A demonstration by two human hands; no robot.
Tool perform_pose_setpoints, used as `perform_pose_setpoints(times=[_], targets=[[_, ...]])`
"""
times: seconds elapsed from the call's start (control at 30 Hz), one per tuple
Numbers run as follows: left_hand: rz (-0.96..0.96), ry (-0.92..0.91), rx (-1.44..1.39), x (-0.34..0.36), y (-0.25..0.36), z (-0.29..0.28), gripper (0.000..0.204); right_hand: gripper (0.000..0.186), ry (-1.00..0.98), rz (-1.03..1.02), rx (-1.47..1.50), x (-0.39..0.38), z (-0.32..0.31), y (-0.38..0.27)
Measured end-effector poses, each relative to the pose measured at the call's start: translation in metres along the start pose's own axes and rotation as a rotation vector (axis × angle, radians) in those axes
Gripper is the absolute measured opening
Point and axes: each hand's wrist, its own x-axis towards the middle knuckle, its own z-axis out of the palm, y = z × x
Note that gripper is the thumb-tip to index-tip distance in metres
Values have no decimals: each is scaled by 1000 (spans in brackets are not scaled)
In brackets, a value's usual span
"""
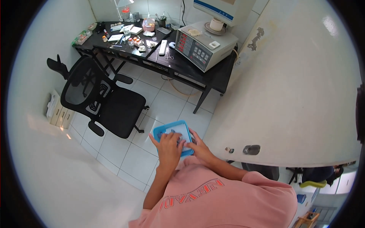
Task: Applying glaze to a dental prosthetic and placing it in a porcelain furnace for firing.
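A small rectangular blue tray [183,123] is held up in front of my body, above the tiled floor. White paper-like lining [184,131] and several small grey and bluish pieces lie in it, too small to name. My right hand [200,149] grips the tray's right side, its thumb reaching over the rim. My left hand [169,148] is over the tray's left part. Its outermost finger sticks out past the left rim, while the other fingers curl down among the small pieces. What those fingertips pinch, if anything, is hidden.
Ahead stands a black desk [178,68] with jars, bottles, papers and scissors [169,56]. A grey control machine [201,45] sits at its right end. A black mesh office chair [121,108] is at left. An off-white door [289,95] fills the right side.
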Motion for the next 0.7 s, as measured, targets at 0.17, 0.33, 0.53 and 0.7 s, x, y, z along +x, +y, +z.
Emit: perform_pose_setpoints(times=[0.17,0.33,0.53,0.7], targets=[[32,146,-175,27,-37,-43,9,73,121,-56,258,35,32,-9],[-80,170,-367,43,-95,-71,16,49,313,-232,454,75,18,-5],[-252,30,-598,55,-148,-69,34,37,662,-340,476,148,-82,-12],[-311,-73,-679,84,-152,-62,27,40,1105,-395,333,205,-160,-50]])
